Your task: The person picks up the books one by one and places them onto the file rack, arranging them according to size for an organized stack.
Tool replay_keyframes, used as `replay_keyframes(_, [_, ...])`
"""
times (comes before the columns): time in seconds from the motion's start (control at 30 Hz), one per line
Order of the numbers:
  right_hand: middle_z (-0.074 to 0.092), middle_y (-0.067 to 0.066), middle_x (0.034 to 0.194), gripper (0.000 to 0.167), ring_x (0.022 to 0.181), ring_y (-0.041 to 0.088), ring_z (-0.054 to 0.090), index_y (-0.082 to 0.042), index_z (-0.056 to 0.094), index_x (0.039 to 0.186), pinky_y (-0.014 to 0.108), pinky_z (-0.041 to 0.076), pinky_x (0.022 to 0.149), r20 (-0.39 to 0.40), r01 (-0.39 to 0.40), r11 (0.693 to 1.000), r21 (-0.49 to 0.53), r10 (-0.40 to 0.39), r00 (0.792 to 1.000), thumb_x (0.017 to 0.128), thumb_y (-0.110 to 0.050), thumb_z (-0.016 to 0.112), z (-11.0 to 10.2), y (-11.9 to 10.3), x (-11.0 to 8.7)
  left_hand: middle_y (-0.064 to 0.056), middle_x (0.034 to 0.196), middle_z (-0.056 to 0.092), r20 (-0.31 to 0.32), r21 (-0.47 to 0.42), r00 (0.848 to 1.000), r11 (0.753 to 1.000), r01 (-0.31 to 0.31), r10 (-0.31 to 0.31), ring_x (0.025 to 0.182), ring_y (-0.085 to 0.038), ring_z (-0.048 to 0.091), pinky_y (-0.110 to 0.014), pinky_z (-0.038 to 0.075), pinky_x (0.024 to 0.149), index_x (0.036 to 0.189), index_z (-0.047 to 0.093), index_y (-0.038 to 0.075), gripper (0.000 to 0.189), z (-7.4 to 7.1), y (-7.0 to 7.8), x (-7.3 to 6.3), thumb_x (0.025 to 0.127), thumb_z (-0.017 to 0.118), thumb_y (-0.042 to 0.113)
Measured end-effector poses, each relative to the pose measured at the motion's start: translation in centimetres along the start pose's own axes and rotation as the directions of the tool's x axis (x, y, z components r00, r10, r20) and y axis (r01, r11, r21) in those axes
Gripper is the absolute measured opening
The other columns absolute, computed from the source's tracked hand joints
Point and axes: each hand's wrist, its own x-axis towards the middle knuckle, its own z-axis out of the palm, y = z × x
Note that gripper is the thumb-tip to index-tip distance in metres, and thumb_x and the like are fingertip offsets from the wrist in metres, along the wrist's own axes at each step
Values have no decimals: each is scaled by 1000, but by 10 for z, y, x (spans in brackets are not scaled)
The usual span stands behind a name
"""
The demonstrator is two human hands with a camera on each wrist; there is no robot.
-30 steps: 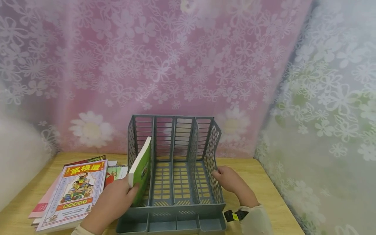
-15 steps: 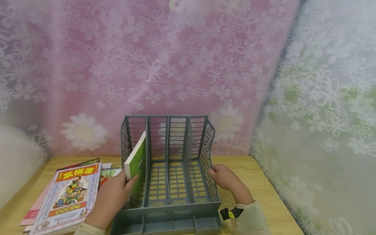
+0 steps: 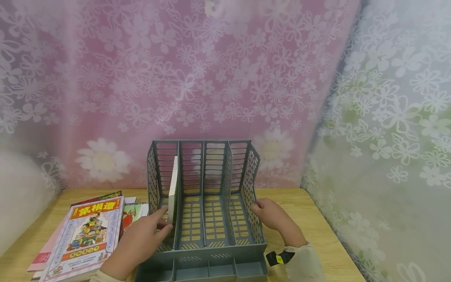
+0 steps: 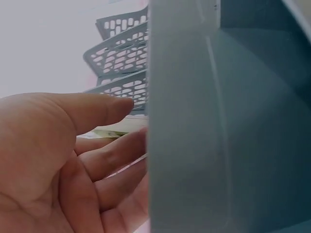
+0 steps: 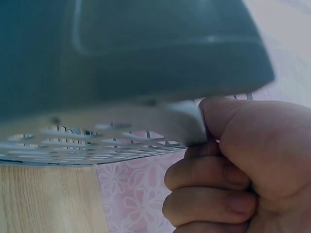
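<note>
In the head view a thin green-covered book [image 3: 173, 188] stands almost upright in the leftmost slot of a grey-green plastic desk file rack [image 3: 202, 250], against the first divider. My left hand [image 3: 141, 239] is at the book's near end, fingers by its left face and thumb tip at its lower corner. In the left wrist view the thumb and loosely bent fingers of that hand [image 4: 92, 160] are spread, with the book's edge [image 4: 129, 124] showing between them. My right hand [image 3: 271, 215] pinches the rack's right side wall, fingers curled below the thumb in the right wrist view.
Left of the rack lies a stack of books, topped by an illustrated Chinese-titled book [image 3: 88, 235]; a book with a red crab [image 3: 130, 217] shows beside it. The wooden table [image 3: 299, 203] meets a pink flowered curtain [image 3: 218, 78] behind. The rack's front has small compartments.
The book has swung from leaning and slanted to nearly upright against the divider. My left hand's thumb has come off its right cover to the near end. The right hand stays on the rack.
</note>
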Motion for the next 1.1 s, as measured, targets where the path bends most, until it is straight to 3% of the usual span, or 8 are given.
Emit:
replay_keyframes(0.17, [34, 0, 62, 40, 55, 16, 25, -15, 38, 69, 32, 26, 56, -5, 13, 1000, -12, -13, 1000, 108, -21, 46, 0, 0, 1, 3, 95, 76, -67, 39, 997, 999, -36, 38, 76, -13, 68, -39, 54, 62, 134, 67, 11, 39, -10, -3, -6, 99, 71, 27])
replay_keyframes(0.3, [34, 0, 62, 39, 55, 16, 25, -14, 38, 70, 32, 26, 56, 10, 23, 999, -41, -22, 1000, 108, -20, 44, -2, 2, 2, 5, 77, 67, -109, 67, 994, 997, 25, -17, 58, -13, 55, -35, 43, 52, 110, 70, 11, 18, -18, -13, -7, 100, 69, 25])
replay_keyframes(0.37, [35, 0, 62, 39, 54, 16, 25, -14, 38, 70, 32, 27, 56, 23, 22, 998, -55, -21, 1000, 109, -19, 44, -3, 4, 1, 1, 75, 65, -88, 81, 992, 992, 93, -85, 55, -14, 53, -35, 41, 50, 112, 68, 7, 23, -20, -20, -8, 100, 69, 26])
replay_keyframes(0.5, [35, 1, 62, 39, 54, 16, 25, -13, 39, 71, 32, 27, 56, 43, 28, 998, -54, -26, 999, 110, -20, 43, -1, 6, 2, -9, 99, 74, -2, 132, 986, 978, 164, -165, 69, -18, 65, -42, 52, 59, 122, 69, 2, 39, -22, -34, -5, 97, 72, 32])
replay_keyframes(0.6, [37, 2, 64, 37, 56, 17, 28, -12, 41, 74, 33, 29, 57, 30, 34, 998, -47, -33, 999, 110, -21, 42, 1, 7, 5, -11, 109, 74, 51, 137, 985, 979, 154, -162, 77, -19, 68, -47, 55, 67, 120, 73, 4, 36, -21, -40, -3, 97, 73, 32])
replay_keyframes(0.7, [40, 4, 66, 36, 57, 18, 30, -11, 44, 76, 34, 30, 57, -16, 32, 998, -60, -33, 999, 111, -22, 42, 3, 11, 8, -8, 106, 73, 73, 121, 986, 983, 140, -149, 75, -16, 66, -45, 55, 67, 116, 74, 5, 30, -19, -39, 0, 96, 73, 28])
replay_keyframes(0.93, [39, 1, 59, 42, 52, 15, 28, -12, 45, 69, 32, 30, 55, -123, 47, 988, -150, -66, 990, 110, -23, 42, 15, 20, 9, -5, 100, 73, 90, 112, 983, 982, 149, -160, 71, -14, 63, -43, 53, 64, 113, 73, 5, 26, -20, -37, 1, 97, 73, 26])
replay_keyframes(1.1, [38, 1, 60, 40, 52, 15, 26, -12, 44, 71, 32, 30, 55, -147, 43, 995, -87, -56, 988, 110, -22, 41, 22, 23, 11, -3, 100, 73, 88, 122, 984, 983, 141, -152, 79, -17, 67, -45, 55, 67, 113, 74, 9, 27, -20, -40, -2, 98, 70, 32])
